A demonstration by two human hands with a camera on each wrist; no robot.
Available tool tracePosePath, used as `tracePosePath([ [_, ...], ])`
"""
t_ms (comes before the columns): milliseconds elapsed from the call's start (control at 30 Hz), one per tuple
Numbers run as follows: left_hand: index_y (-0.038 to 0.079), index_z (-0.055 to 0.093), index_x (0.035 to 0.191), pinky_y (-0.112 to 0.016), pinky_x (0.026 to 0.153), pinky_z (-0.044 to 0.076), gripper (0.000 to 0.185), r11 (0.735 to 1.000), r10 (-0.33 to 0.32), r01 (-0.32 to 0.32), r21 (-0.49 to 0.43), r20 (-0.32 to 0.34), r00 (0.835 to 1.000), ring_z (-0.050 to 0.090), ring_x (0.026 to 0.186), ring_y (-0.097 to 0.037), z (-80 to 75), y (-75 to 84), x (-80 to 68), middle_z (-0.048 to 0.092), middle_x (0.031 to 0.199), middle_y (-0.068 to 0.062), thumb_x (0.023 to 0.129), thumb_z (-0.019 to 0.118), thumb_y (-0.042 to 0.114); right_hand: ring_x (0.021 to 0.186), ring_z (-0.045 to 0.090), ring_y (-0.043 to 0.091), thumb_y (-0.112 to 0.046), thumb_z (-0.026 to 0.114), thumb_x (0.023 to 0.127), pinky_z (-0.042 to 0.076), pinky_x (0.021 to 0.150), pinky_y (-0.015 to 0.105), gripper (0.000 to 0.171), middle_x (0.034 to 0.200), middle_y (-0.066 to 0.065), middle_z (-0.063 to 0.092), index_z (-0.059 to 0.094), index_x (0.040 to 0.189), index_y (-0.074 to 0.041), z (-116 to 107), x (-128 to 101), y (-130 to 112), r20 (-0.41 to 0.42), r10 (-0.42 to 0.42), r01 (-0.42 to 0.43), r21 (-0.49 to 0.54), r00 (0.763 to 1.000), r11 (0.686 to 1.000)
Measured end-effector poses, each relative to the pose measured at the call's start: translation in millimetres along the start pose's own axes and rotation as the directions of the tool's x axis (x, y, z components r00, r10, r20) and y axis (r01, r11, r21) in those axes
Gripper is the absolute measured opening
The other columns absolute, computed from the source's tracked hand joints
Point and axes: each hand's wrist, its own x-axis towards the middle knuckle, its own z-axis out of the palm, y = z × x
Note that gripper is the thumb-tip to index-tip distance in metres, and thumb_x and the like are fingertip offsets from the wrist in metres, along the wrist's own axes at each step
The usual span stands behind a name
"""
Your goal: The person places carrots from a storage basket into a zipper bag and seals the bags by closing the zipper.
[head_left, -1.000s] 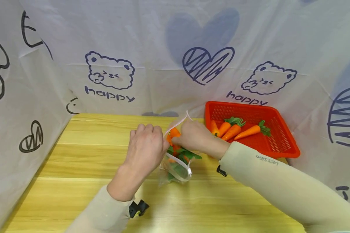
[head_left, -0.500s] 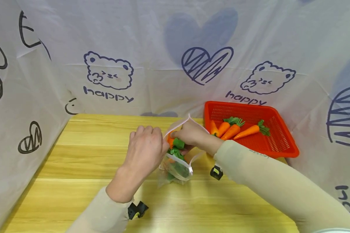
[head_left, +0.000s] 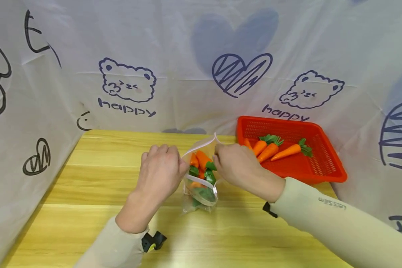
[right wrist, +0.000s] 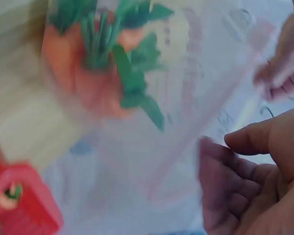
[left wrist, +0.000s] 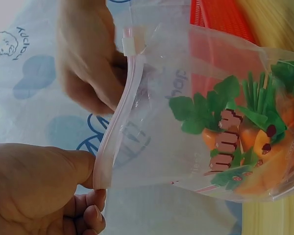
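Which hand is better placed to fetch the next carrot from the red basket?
Right. The right hand sits beside the red basket; the left hand is farther off and keeps its grip on the bag rim.

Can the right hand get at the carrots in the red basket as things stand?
Probably yes: the right hand lies just beside the red basket, whose open top leaves the loose carrots uncovered, though it must first let go of the bag.

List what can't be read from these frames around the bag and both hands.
- Right hand fingertips: head view, hidden behind the zip bag's rim; right wrist view too blurred to confirm a pinch.
- Carrots in the bag: count unclear, overlapping in every view.
- Left hand fingertips: head view shows only its back.
- Red basket: cut off in both wrist views.
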Motion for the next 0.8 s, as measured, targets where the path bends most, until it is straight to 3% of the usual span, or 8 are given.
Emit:
tracePosePath([
  [100, 0.011, 0.053, 0.070, -0.038, 0.063, 0.033, 0.025, 0.999, -0.033, 0.033, -0.013, 0.039, 0.999, 0.048, 0.069, -0.030, -1.8, -1.4, -0.6, 0.050, 0.068, -0.003, 0.091, 0.066, 0.017, 0.054, 0.054, 0.024, -0.030, 0.061, 0.100, 0.040, 0.045, 0.037, 0.027, 0.063, 0.002, 0.052, 0.056, 0.079, -0.014, -11, -10, 16, -0.107, 0.053, -0.055, -0.023, 0.993, 0.998],
  [167, 0.011, 0.055, 0.072, -0.038, 0.064, 0.034, 0.022, 0.999, -0.048, 0.049, -0.020, 0.056, 0.997, 0.049, 0.070, -0.030, -3.1, -2.2, -1.4, 0.051, 0.069, -0.003, 0.090, 0.066, 0.017, 0.055, 0.054, 0.025, -0.038, 0.065, 0.099, 0.040, 0.045, 0.038, 0.033, 0.065, 0.003, 0.052, 0.055, 0.080, -0.013, -16, -15, 27, -0.107, 0.109, -0.113, -0.038, 0.988, 0.993],
  [300, 0.011, 0.057, 0.072, -0.039, 0.065, 0.034, 0.020, 0.997, -0.071, 0.073, -0.019, 0.083, 0.994, 0.050, 0.071, -0.030, -4.9, -4.0, -2.2, 0.053, 0.070, -0.003, 0.091, 0.063, 0.016, 0.061, 0.055, 0.025, -0.040, 0.069, 0.096, 0.041, 0.051, 0.037, 0.033, 0.068, 0.004, 0.055, 0.057, 0.081, -0.013, -19, -19, 46, 0.041, 0.164, -0.162, -0.040, 0.986, 0.986],
  [433, 0.013, 0.054, 0.067, -0.039, 0.064, 0.033, 0.025, 0.995, -0.088, 0.093, -0.025, 0.141, 0.986, 0.050, 0.070, -0.031, -7.1, -5.2, -0.5, 0.053, 0.068, -0.004, 0.092, 0.057, 0.016, 0.065, 0.056, 0.023, -0.026, 0.066, 0.094, 0.041, 0.056, 0.036, 0.016, 0.069, 0.001, 0.059, 0.064, 0.082, -0.016, -13, -15, 52, 0.138, 0.136, -0.147, 0.073, 0.981, 0.986],
  [533, 0.013, 0.050, 0.065, -0.039, 0.063, 0.032, 0.027, 0.996, -0.085, 0.089, -0.020, 0.142, 0.986, 0.050, 0.069, -0.031, -9.3, -5.7, 3.2, 0.052, 0.067, -0.004, 0.091, 0.056, 0.015, 0.064, 0.056, 0.022, -0.023, 0.065, 0.093, 0.041, 0.058, 0.035, 0.012, 0.070, 0.000, 0.059, 0.063, 0.084, -0.016, -8, -9, 49, 0.085, 0.119, -0.130, 0.143, 0.989, 0.981],
  [667, 0.012, 0.050, 0.066, -0.039, 0.063, 0.032, 0.025, 0.996, -0.084, 0.084, 0.005, 0.070, 0.994, 0.048, 0.067, -0.031, -13.2, -6.4, 8.6, 0.051, 0.067, -0.006, 0.091, 0.056, 0.013, 0.063, 0.057, 0.023, -0.024, 0.065, 0.092, 0.042, 0.057, 0.035, 0.011, 0.069, 0.000, 0.060, 0.063, 0.084, -0.015, -5, 2, 40, -0.010, 0.122, -0.118, 0.200, 0.992, 0.973],
  [800, 0.011, 0.051, 0.069, -0.040, 0.066, 0.031, 0.025, 0.996, -0.092, 0.091, 0.024, 0.071, 0.993, 0.046, 0.069, -0.031, -14.5, -6.5, 10.5, 0.051, 0.069, -0.006, 0.092, 0.059, 0.015, 0.062, 0.057, 0.023, -0.025, 0.064, 0.093, 0.043, 0.056, 0.035, 0.012, 0.069, 0.001, 0.061, 0.065, 0.087, -0.014, -1, 11, 34, -0.008, 0.134, -0.128, 0.243, 0.991, 0.962],
])
